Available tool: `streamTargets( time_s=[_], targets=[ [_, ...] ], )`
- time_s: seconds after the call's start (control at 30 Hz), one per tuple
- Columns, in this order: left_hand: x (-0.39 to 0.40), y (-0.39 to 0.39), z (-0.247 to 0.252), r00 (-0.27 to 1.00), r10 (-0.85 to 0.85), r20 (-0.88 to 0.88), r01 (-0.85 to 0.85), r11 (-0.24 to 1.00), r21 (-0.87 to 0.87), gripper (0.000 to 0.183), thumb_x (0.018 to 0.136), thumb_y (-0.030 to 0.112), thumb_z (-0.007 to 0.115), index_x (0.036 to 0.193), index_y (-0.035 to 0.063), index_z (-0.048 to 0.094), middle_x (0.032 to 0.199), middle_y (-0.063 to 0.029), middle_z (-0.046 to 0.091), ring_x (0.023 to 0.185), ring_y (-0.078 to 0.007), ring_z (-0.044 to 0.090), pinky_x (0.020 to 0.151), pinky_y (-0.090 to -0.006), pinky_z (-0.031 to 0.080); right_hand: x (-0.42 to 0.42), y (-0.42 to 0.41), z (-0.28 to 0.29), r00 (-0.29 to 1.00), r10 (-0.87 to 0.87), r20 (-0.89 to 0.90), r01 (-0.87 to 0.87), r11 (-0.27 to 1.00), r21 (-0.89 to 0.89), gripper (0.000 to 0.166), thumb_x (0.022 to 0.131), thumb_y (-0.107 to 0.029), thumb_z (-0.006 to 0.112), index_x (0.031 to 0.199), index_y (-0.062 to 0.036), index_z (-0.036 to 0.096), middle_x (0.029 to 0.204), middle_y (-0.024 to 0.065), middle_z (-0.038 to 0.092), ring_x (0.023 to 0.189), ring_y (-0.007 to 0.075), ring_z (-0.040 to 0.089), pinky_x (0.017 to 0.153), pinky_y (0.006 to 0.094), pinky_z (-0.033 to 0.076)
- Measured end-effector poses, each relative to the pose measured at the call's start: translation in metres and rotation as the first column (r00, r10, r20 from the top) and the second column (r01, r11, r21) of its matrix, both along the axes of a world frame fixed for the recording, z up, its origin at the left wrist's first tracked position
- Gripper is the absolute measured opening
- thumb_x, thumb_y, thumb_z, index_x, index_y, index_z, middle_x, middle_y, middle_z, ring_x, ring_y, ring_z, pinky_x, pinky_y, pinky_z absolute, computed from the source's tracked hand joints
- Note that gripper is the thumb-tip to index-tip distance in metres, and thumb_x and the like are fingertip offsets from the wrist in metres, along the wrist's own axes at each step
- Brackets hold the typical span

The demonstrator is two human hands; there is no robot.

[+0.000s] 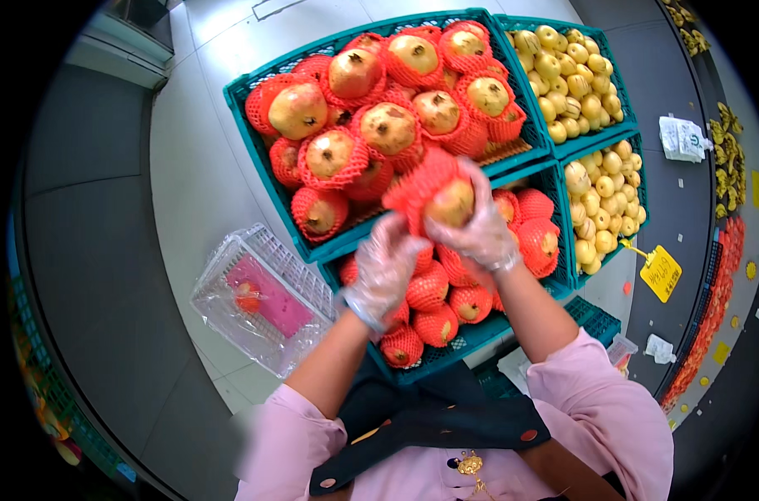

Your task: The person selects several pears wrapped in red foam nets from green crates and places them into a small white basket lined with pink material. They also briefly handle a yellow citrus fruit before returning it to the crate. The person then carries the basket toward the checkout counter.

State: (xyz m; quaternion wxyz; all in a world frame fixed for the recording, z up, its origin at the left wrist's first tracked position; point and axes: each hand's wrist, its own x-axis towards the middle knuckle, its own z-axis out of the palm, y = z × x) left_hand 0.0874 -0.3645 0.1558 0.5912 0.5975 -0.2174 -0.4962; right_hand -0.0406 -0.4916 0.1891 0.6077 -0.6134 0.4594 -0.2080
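Note:
My right hand point(476, 232), in a clear plastic glove, grips a pomegranate point(451, 203) partly wrapped in a red foam net point(420, 178). My left hand point(385, 269), gloved likewise, has its curled fingertips at the lower left edge of that net; blur hides whether they pinch it. Both hands are over the border between two green plastic crates. The far crate point(263, 164) is heaped with netted pomegranates point(389, 128), their crowns facing up. Closer to my body, the near crate point(479, 335) holds more netted pomegranates point(426, 288), partly hidden by my hands and forearms.
At right, two green crates hold yellow striped pepino melons point(570, 75). A yellow price tag point(661, 273) is clipped to one. On the floor at left stands a white plastic basket point(291, 263) with clear film, a pink sheet and a small red item. White bags point(683, 139) lie farther right.

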Motion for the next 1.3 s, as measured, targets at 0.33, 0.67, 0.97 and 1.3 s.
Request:
streamTargets(
  time_s=[0.33, 0.67, 0.97, 1.3],
  targets=[
    [-0.106, 0.137, -0.040, 0.825, -0.514, -0.234, 0.561, 0.697, 0.446, 0.047, 0.086, 0.022, 0.073, 0.128, 0.0032, 0.060, 0.087, -0.0098, 0.072, 0.077, -0.0127, 0.066, 0.072, -0.0287, 0.053, -0.135, 0.115, 0.000, 0.788, 0.101, -0.608, -0.002, 0.987, 0.161, 0.098, 0.070, -0.038, 0.084, 0.149, -0.0121, 0.032, 0.145, 0.0238, 0.039, 0.127, 0.0375, 0.050, 0.104, 0.0406, 0.045],
    [-0.077, 0.140, -0.065, 0.936, -0.169, -0.309, 0.322, 0.766, 0.557, 0.041, 0.092, 0.009, 0.064, 0.130, -0.0048, 0.053, 0.112, -0.0118, 0.065, 0.098, -0.0166, 0.062, 0.089, -0.0281, 0.049, -0.074, 0.095, -0.085, 0.605, -0.006, -0.796, -0.111, 0.990, -0.092, 0.103, 0.073, -0.049, 0.078, 0.154, -0.0193, 0.021, 0.141, 0.0269, 0.036, 0.127, 0.0453, 0.044, 0.105, 0.0506, 0.040],
    [-0.032, 0.134, -0.078, 0.983, 0.063, -0.170, 0.030, 0.868, 0.495, 0.038, 0.096, 0.014, 0.061, 0.129, -0.0012, 0.050, 0.113, -0.0122, 0.064, 0.105, -0.0183, 0.061, 0.095, -0.0316, 0.047, -0.050, 0.043, -0.023, 0.581, -0.103, -0.807, -0.233, 0.929, -0.286, 0.084, 0.085, -0.058, 0.062, 0.145, -0.0037, 0.040, 0.138, 0.0264, 0.047, 0.126, 0.0395, 0.045, 0.108, 0.0475, 0.036],
    [0.017, 0.132, -0.102, 0.874, -0.041, 0.484, -0.276, 0.779, 0.563, 0.048, 0.077, 0.014, 0.075, 0.119, 0.0007, 0.057, 0.092, -0.0080, 0.063, 0.085, -0.0214, 0.062, 0.078, -0.0341, 0.051, 0.044, -0.144, -0.059, 0.777, -0.388, -0.496, -0.008, 0.781, -0.624, 0.070, 0.081, -0.050, 0.066, 0.134, -0.0058, 0.053, 0.130, 0.0201, 0.058, 0.122, 0.0349, 0.054, 0.106, 0.0402, 0.042]
  ],
)
